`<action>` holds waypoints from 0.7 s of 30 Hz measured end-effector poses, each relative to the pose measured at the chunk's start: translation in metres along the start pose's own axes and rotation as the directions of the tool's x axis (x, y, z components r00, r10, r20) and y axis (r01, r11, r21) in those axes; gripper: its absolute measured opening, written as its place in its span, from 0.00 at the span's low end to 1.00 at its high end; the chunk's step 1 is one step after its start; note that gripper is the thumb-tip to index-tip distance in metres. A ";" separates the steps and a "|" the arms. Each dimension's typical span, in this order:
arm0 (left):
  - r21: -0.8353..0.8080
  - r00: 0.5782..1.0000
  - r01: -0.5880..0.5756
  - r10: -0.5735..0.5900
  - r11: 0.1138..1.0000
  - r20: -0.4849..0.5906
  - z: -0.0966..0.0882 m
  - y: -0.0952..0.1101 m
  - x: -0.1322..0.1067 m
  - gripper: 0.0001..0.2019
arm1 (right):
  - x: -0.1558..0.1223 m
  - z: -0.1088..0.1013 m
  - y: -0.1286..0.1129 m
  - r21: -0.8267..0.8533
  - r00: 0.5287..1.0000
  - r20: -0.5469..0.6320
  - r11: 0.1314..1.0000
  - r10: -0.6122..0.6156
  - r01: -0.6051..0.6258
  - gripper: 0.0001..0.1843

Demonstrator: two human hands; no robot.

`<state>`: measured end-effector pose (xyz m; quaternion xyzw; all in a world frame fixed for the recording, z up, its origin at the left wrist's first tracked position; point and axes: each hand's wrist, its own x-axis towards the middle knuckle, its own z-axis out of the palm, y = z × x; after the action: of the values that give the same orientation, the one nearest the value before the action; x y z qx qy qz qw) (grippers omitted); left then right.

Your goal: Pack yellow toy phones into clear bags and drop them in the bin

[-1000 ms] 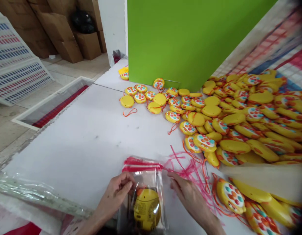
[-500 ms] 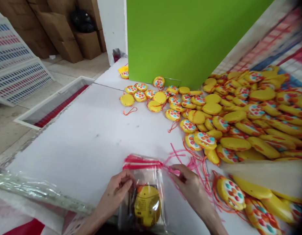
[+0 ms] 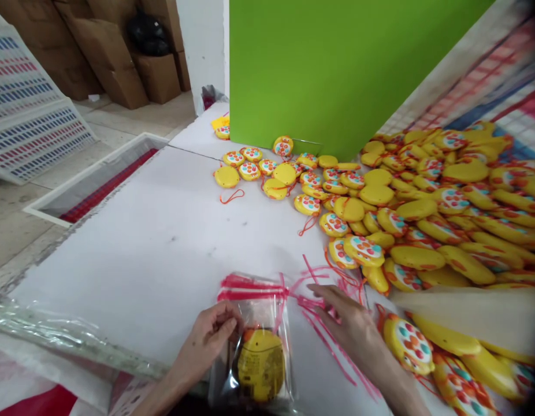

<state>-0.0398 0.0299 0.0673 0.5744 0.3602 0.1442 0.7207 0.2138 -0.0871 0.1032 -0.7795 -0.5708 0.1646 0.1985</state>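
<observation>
A clear plastic bag (image 3: 255, 323) with a red strip along its top lies at the near edge of the white table (image 3: 155, 242). Inside it sits a yellow round toy (image 3: 260, 365), back side up. My left hand (image 3: 205, 340) pinches the bag's left edge with closed fingers. My right hand (image 3: 350, 321) lies to the right of the bag, fingers stretched out over a tangle of thin pink strips (image 3: 328, 300). A large heap of yellow round toys (image 3: 423, 214) with coloured dots fills the right of the table.
A green board (image 3: 337, 69) stands upright at the back of the table. Clear plastic sheeting (image 3: 63, 341) lies along the near left edge. A white tray (image 3: 94, 179) sits on the floor to the left, with cardboard boxes (image 3: 111, 52) behind. A beige sheet (image 3: 475, 315) overlaps toys at right.
My right hand has let go of the bag's top right corner and moved right, now flat over the pink strips. My left hand stays on the bag's left edge.
</observation>
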 end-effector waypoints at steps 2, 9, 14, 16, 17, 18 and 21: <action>0.012 1.000 -0.003 0.003 1.000 0.001 0.000 0.003 -0.001 0.09 | 0.012 0.016 -0.017 0.026 0.991 0.104 0.996 -0.082 0.080 0.21; -0.002 1.000 0.023 -0.023 1.000 0.001 -0.002 0.002 -0.005 0.10 | 0.025 0.006 -0.016 0.012 0.987 0.126 0.995 -0.100 0.099 0.10; -0.019 1.000 0.000 0.000 1.000 -0.008 -0.002 -0.002 -0.003 0.08 | -0.031 -0.030 0.036 0.054 0.990 0.089 0.992 0.111 -0.116 0.10; 0.003 1.000 0.002 -0.002 1.000 0.002 -0.002 -0.002 -0.002 0.08 | -0.058 -0.033 0.052 -0.066 0.976 0.102 0.981 0.191 -0.185 0.11; 0.010 1.000 0.003 -0.003 1.000 0.011 -0.002 -0.002 -0.002 0.09 | -0.069 -0.034 0.057 -0.108 0.973 0.090 0.973 0.212 -0.202 0.16; 0.013 1.000 0.002 -0.002 1.000 0.016 -0.003 -0.003 -0.002 0.09 | -0.078 -0.036 0.060 -0.118 0.973 0.084 0.972 0.215 -0.204 0.23; -0.017 1.000 0.001 -0.001 1.000 0.013 -0.003 -0.006 -0.003 0.10 | -0.085 -0.045 0.057 0.036 0.973 0.167 0.985 0.160 -0.168 0.35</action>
<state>-0.0452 0.0288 0.0626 0.5691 0.3547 0.1432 0.7279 0.2572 -0.1885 0.1163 -0.8026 -0.5148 0.2578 0.1559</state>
